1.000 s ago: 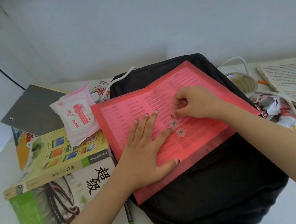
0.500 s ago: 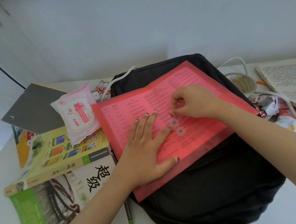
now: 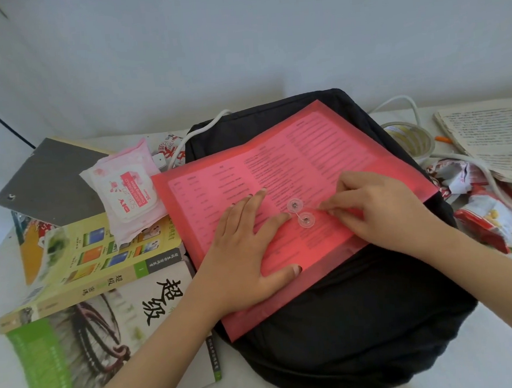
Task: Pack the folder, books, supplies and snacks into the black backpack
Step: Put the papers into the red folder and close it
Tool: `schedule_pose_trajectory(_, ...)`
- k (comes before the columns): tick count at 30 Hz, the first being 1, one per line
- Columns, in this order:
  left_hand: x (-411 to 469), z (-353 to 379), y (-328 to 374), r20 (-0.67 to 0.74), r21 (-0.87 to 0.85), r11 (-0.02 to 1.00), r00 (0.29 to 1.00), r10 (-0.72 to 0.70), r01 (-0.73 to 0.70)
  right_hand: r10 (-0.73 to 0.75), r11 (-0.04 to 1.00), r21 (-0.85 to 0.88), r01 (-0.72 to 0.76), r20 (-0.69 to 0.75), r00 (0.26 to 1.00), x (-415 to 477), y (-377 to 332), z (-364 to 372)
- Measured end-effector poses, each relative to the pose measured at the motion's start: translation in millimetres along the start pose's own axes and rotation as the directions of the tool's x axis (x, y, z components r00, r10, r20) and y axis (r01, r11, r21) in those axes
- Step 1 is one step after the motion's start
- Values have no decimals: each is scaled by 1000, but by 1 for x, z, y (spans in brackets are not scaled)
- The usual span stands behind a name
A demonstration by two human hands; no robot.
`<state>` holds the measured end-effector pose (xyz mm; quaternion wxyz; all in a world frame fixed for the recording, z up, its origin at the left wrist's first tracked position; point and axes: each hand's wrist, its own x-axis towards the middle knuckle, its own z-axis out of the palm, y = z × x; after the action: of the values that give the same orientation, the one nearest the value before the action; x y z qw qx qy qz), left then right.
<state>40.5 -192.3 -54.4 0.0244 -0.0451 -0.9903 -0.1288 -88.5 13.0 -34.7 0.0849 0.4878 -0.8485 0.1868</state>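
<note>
A red translucent folder [image 3: 307, 160] with printed sheets inside lies flat on top of the black backpack [image 3: 363, 322]. My left hand [image 3: 247, 255] rests flat on the folder's left half, fingers straight. My right hand [image 3: 380, 209] pinches the thin string at the folder's two clear button discs [image 3: 300, 212], fingertips just right of them. To the left of the backpack lie stacked books [image 3: 101, 259], with a pink wet-wipes pack [image 3: 127, 190] on top.
A grey board [image 3: 51, 184] lies at the far left. White cables [image 3: 406, 104] run behind the backpack. On the right lie a tape roll [image 3: 408, 137], an open book [image 3: 493, 134] and red snack packets [image 3: 490, 220]. A wall rises behind the table.
My right hand has moved down from above the button discs to their right side, fingertips now at the string. My left hand and the folder have stayed in place.
</note>
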Motion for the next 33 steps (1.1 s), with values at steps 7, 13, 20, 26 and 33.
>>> schedule_pose_trajectory(7, 0, -1, 2, -2, 87, 996, 1000, -3, 3, -98, 979, -177, 105, 48, 994, -16, -20, 6)
schedule_pose_trajectory(13, -10, 1, 8, 7, 165, 984, 997, -73, 71, -129, 967, -213, 139, 59, 990, -20, -35, 10)
schedule_pose_trajectory(20, -11, 7, 3, -23, 80, 994, 997, -78, 79, -188, 975, -103, 199, 103, 977, -3, -45, 10)
schedule_pose_trajectory(26, -14, 7, 4, -70, -25, 998, 996, -57, 55, -205, 971, -84, 226, 204, 957, 36, -48, 6)
schedule_pose_trajectory(33, -15, 8, 5, -78, -13, 998, 995, -59, 59, -58, 994, -68, 81, 296, 953, 78, -34, 9)
